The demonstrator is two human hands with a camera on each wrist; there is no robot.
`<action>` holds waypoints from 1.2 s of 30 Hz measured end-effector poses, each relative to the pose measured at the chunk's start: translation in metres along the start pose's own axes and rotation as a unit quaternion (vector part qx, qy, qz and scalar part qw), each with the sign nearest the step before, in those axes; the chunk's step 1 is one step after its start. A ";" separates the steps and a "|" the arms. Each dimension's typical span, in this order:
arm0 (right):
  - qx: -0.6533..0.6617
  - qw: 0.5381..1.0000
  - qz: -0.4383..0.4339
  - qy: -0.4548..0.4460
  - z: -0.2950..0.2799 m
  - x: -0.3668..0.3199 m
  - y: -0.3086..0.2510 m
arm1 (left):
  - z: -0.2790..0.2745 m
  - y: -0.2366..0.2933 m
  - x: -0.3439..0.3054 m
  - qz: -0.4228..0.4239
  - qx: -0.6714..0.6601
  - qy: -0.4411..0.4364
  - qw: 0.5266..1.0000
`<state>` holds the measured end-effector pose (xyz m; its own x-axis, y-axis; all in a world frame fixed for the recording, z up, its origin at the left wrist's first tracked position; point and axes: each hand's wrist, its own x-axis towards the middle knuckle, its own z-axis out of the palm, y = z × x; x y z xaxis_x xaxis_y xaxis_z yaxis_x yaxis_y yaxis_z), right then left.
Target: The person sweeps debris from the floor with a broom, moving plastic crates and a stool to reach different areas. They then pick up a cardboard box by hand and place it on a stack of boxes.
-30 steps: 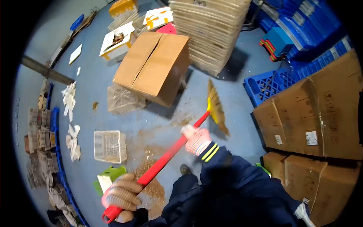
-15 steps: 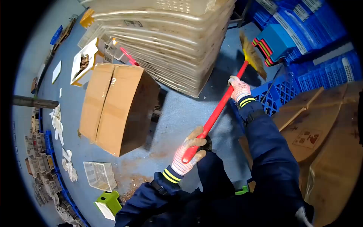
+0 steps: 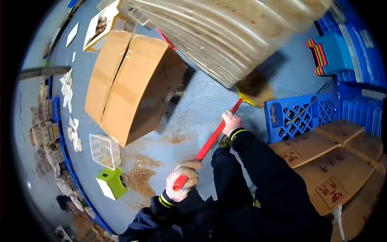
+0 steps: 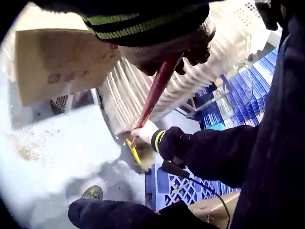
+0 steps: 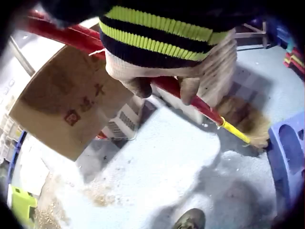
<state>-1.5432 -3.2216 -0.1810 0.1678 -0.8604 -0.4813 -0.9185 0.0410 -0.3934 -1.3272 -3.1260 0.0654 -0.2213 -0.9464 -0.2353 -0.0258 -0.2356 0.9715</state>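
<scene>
A broom with a red handle (image 3: 211, 142) and yellow collar slants across the head view. My gloved left hand (image 3: 182, 180) grips the handle's end, and my gloved right hand (image 3: 231, 122) holds it lower down, nearer the head. The bristles (image 3: 258, 88) touch the floor between the stacked pale crates (image 3: 229, 36) and a blue pallet (image 3: 300, 117). In the left wrist view the left hand (image 4: 171, 50) is curled round the handle (image 4: 159, 88). The right wrist view has the right hand (image 5: 171, 76) round the handle, with the bristles (image 5: 248, 119) beyond.
A large cardboard box (image 3: 131, 80) stands left of the crate stack. Brown debris (image 3: 139, 175) lies by a green stool (image 3: 112, 183) and a small white basket (image 3: 105, 151). Flat cartons (image 3: 330, 181) lie at the right, and a blue stool (image 3: 334, 52) stands behind the pallet.
The broom swung right and forward from beside the box, then came back toward the crate stack's lower corner. Both hands moved with it and kept hold. The view has shifted too.
</scene>
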 end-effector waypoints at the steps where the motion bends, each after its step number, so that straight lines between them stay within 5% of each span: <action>1: 0.012 1.000 -0.009 -0.010 0.007 -0.014 -0.024 | -0.013 0.009 -0.016 0.022 0.017 0.005 1.000; 2: 0.024 0.999 -0.019 -0.021 0.014 -0.029 -0.048 | -0.026 0.017 -0.029 0.086 0.071 0.005 0.994; 8: 0.076 0.986 -0.112 -0.095 0.088 -0.103 -0.192 | -0.121 0.063 -0.139 0.098 0.102 -0.006 0.990; 12: 0.132 0.976 -0.172 -0.023 0.173 -0.127 -0.309 | -0.177 0.058 -0.235 0.098 0.158 0.066 0.980; 14: 0.179 0.935 -0.298 0.072 0.222 -0.133 -0.367 | -0.214 0.038 -0.287 0.110 0.185 0.118 0.969; 17: 0.066 0.940 -0.314 -0.118 0.268 -0.146 -0.457 | -0.253 0.007 -0.360 0.092 0.176 0.236 0.951; 20: 0.009 0.888 -0.443 -0.126 0.344 -0.204 -0.519 | -0.276 -0.016 -0.448 0.061 0.185 0.321 0.927; 21: 0.015 0.889 -0.415 -0.195 0.366 -0.227 -0.546 | -0.285 -0.014 -0.476 0.058 0.184 0.341 0.920; 23: 0.107 0.811 -0.550 -0.170 0.432 -0.284 -0.565 | -0.306 0.001 -0.528 0.071 0.197 0.393 0.896; 24: 0.067 0.846 -0.428 -0.312 0.418 -0.325 -0.592 | -0.313 0.016 -0.553 0.064 0.182 0.390 0.900; 25: 0.022 0.796 -0.532 -0.288 0.407 -0.355 -0.615 | -0.321 0.034 -0.574 0.085 0.203 0.403 0.888; 29: 0.035 0.729 -0.585 -0.353 0.336 -0.440 -0.686 | -0.332 0.116 -0.642 0.176 0.226 0.441 0.850; 30: 0.003 0.715 -0.603 -0.354 0.329 -0.441 -0.700 | -0.354 0.114 -0.663 0.302 0.177 0.333 0.875; 32: -0.032 0.716 -0.632 -0.295 0.297 -0.429 -0.724 | -0.354 0.126 -0.664 0.317 0.124 0.408 0.847; 34: -0.045 0.743 -0.624 -0.237 0.279 -0.386 -0.735 | -0.370 0.122 -0.651 0.037 -0.098 0.517 0.850; 36: -0.126 0.730 -0.647 -0.182 0.270 -0.314 -0.744 | -0.388 0.099 -0.627 -0.244 -0.315 0.551 0.733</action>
<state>-0.8162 -2.8446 0.0514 0.9948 0.0975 -0.0284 0.0641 -0.8199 -0.5688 -0.8130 -2.6419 0.2982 0.5946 -0.2375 -0.7682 0.6931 -0.3329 0.6394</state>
